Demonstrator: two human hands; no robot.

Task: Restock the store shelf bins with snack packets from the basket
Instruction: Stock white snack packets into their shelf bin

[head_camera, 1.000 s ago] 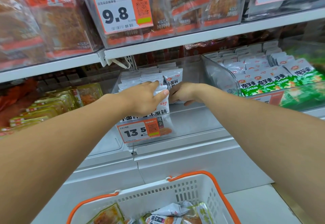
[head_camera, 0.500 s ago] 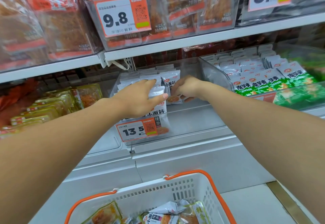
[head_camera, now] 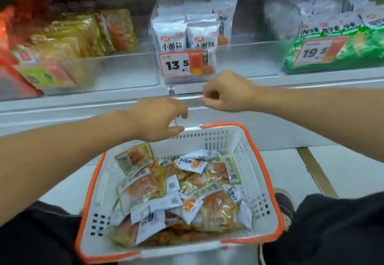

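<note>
Your left hand [head_camera: 160, 119] hangs just above the far rim of the basket [head_camera: 268, 173], fingers [head_camera: 176, 128] loosely spread and holding nothing. Your right hand [head_camera: 228, 92], a little higher in the middle of the frame, is curled into a loose fist; nothing shows inside it, so it looks empty too.

Below both hands, in the lower centre, the basket holds a sizeable heap of snack packets [head_camera: 178, 194]: clear yellow-edged ones mixed with small white ones. In the upper centre, the clear bin [head_camera: 245, 57] behind the 13.5 price tag [head_camera: 182, 63] carries two upright rows of white packets [head_camera: 187, 30] on its left side, while its right side is bare. The yellow-packet bin [head_camera: 116, 71] at the upper left also has room at its front.

Judging from that, restocking is well short of done: most of the load is yet to be shelved, and the next step is probably another pick from the basket.
</note>
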